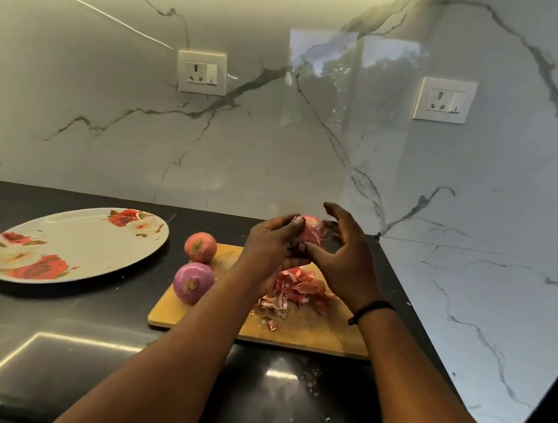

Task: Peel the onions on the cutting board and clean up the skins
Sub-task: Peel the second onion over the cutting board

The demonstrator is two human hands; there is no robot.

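At the bottom of the frame 2 bare forearms reach up across the dark desk (50,342) toward the centre. A few skin crumbs lie on the desk at lower centre, in front of the cutting board (309,331), which sits right of centre. On the board I count 2 onions resting at its left edge: a purple onion (193,282) nearer, and a pinker onion (200,247) just behind it. A single heap of skins (300,291) lies mid-board, directly below the hands.

A 3rd onion, the held onion (311,230), is raised above the board at centre frame, between both hands. The left hand (272,245) curls around its left side and underneath, fingertips pinching near the top. The right hand (345,256) cups it from the right, thumb against it, the other fingers loosely spread and partly off it. Its long axis cannot be told; the hands hide most of it. Both hands are equally near, so the next strip of skin would likely drop straight onto the heap.

Farther left, 1 flowered plate (74,245) lies on the desk, well apart from the board. At the back, 2 wall sockets are set in the marble wall
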